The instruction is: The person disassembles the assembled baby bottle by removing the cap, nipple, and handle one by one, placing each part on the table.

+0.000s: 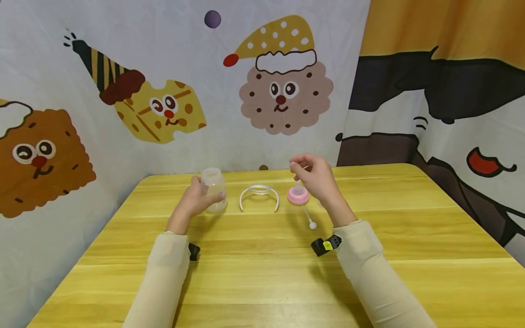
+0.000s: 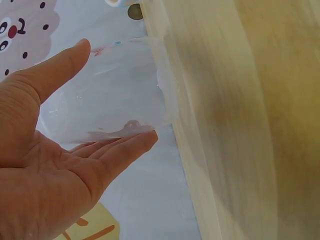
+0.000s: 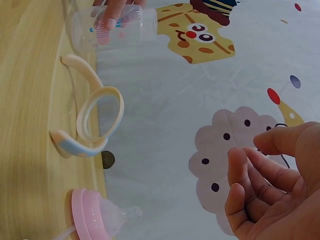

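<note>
My left hand (image 1: pixel 193 199) grips a clear baby bottle (image 1: pixel 213 183), thumb on the near side and fingers round the far side. The bottle stands upright with its uncapped mouth up; I cannot tell whether its base touches the table. My right hand (image 1: pixel 316 176) hovers above a pink bottle collar (image 1: pixel 298 197), its fingers loosely bent with nothing between them in the right wrist view. A clear teat (image 3: pixel 114 218) rises from the collar. From beneath it a white straw with a round weighted end (image 1: pixel 313 225) lies toward me.
Between the hands, a pale two-armed bottle handle (image 3: pixel 120 110) with a central ring stands on the wooden table (image 1: pixel 254 273). Behind the table's far edge hangs a cartoon-printed cloth (image 1: pixel 229 146). Something clear (image 1: pixel 321 205) shows faintly beside my right wrist, partly hidden.
</note>
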Demonstrator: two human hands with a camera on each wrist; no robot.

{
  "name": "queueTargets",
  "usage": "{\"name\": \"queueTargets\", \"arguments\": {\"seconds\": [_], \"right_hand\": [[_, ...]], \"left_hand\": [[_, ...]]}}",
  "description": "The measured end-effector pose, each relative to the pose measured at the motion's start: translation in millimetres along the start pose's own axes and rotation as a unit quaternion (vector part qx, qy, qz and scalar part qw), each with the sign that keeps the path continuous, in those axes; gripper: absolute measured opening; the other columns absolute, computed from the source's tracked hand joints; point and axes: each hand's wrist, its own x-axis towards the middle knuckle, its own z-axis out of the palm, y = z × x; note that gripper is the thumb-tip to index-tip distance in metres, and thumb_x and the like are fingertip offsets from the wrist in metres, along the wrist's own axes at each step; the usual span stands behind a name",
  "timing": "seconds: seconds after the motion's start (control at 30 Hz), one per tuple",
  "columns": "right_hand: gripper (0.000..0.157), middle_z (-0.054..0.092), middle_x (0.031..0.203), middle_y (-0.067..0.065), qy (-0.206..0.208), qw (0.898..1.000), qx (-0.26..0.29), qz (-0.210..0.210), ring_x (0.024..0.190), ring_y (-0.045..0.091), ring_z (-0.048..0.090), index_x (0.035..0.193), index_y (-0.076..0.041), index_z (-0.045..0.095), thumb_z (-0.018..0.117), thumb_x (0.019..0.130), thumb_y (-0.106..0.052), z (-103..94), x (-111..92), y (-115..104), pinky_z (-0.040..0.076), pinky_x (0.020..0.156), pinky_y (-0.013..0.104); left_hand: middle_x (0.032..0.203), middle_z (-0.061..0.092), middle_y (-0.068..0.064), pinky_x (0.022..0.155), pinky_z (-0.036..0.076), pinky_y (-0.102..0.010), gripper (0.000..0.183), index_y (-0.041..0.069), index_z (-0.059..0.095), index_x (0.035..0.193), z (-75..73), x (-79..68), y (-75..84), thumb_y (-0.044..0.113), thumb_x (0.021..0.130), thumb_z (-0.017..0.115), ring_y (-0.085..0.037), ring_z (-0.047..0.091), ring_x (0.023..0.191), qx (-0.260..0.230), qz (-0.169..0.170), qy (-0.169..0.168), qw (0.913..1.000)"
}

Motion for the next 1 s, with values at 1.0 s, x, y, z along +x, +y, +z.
{"name": "queueTargets", "arguments": {"seconds": [1.0], "right_hand": [[0.040,0.062,0.118,0.008,-0.008,1.000,-0.015,0.014,0.112,0.027,0.056,0.122,-0.011,0.062,0.061,0.096,-0.042,5.1,-9.5,18.0,0.046,0.096,0.045]], "left_hand": [[0.159,0.005,-0.026,0.113,0.020,-0.061,0.114,0.007,-0.007,0.155,2.5,-10.7,-7.0,0.055,0.085,0.068,-0.045,0.008,0.146,0.011,0.016,0.033,0.9993]]}}
